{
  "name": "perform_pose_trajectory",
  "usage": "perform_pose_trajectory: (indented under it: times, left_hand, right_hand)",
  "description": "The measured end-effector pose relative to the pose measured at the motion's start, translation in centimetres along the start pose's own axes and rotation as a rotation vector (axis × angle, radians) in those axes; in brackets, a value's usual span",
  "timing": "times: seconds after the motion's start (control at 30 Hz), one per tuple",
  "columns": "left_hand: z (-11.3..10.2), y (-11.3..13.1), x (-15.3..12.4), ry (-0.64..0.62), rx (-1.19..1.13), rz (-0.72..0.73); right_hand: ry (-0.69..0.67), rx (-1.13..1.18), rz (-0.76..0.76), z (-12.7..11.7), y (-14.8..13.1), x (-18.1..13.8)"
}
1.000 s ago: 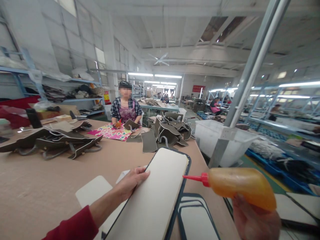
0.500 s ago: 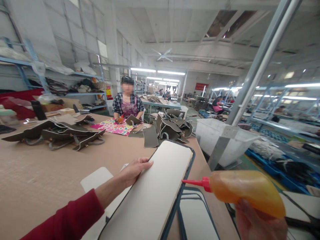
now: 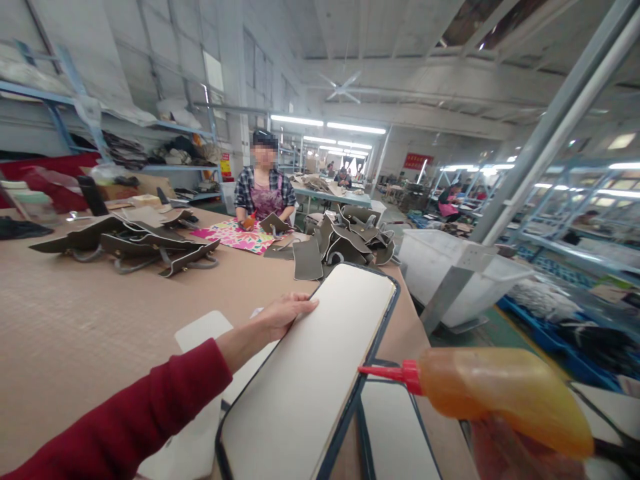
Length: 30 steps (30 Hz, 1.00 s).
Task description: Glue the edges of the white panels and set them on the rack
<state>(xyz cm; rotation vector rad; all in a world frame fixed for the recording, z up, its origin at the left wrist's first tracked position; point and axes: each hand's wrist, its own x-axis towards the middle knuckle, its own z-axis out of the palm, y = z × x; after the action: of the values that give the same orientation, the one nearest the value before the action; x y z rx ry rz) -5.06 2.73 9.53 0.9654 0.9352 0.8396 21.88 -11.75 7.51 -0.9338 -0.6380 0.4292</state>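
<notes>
My left hand [image 3: 287, 315] grips the left edge of a long cream panel [image 3: 320, 360] with rounded corners and a dark rim, thumb on its face. The panel is tilted above the table. In my right hand [image 3: 515, 447] is a squeeze bottle [image 3: 500, 393] of amber liquid, lying almost level. Its red nozzle [image 3: 385, 375] points left, with the tip at the panel's right edge. Beneath the panel, similar dark-rimmed panels [image 3: 395, 427] lie on the right. Plain cream pieces [image 3: 203, 333] lie under my left forearm.
Dark olive bag pieces with handles lie in piles on the brown table [image 3: 125, 320], at left [image 3: 150, 247] and far centre [image 3: 345, 240]. A co-worker [image 3: 265, 190] sits across, behind a colourful sheet [image 3: 235, 235]. A metal post [image 3: 500, 207] and white bin [image 3: 450, 267] stand right.
The nozzle tip has moved down along the panel's right edge toward me. The whole view has shifted slightly, and both hands keep their hold.
</notes>
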Motion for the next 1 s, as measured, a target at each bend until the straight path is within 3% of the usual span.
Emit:
perform_pose_trajectory:
  times: [0.3,1.0]
  left_hand:
    - [-0.5,0.0,1.4,-0.004,-0.035,0.009]
    - [-1.6,0.4,3.7,0.116,-0.111,-0.010]
  right_hand:
    - [-0.052,-0.125,0.030,-2.3,2.9,-0.8]
    - [-0.098,-0.264,0.099,-3.3,3.3,-3.6]
